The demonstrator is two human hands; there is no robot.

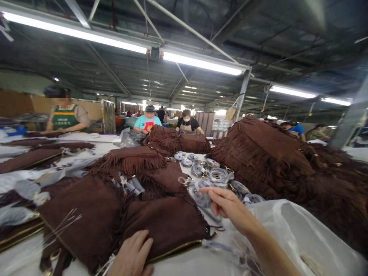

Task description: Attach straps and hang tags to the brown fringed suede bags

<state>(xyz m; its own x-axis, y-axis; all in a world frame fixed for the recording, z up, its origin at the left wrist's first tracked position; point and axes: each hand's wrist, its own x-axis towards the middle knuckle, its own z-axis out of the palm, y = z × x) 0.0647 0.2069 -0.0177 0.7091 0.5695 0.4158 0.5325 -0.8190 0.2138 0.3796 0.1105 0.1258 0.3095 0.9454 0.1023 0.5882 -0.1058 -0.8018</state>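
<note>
My left hand (132,253) lies flat, fingers together, on the near edge of a brown suede fringed bag (163,224) with a gold zip along its lower side. My right hand (227,205) reaches forward over the table, fingers curled round a clear-wrapped strap bundle (202,199) at the near end of a row of such bundles (212,174). Another brown bag (83,216) lies to the left of the first one.
Piles of brown fringed bags (258,153) rise at the right and centre back. A clear plastic bag (301,234) lies under my right forearm. Other workers (67,115) stand across the white table (184,264) at the back.
</note>
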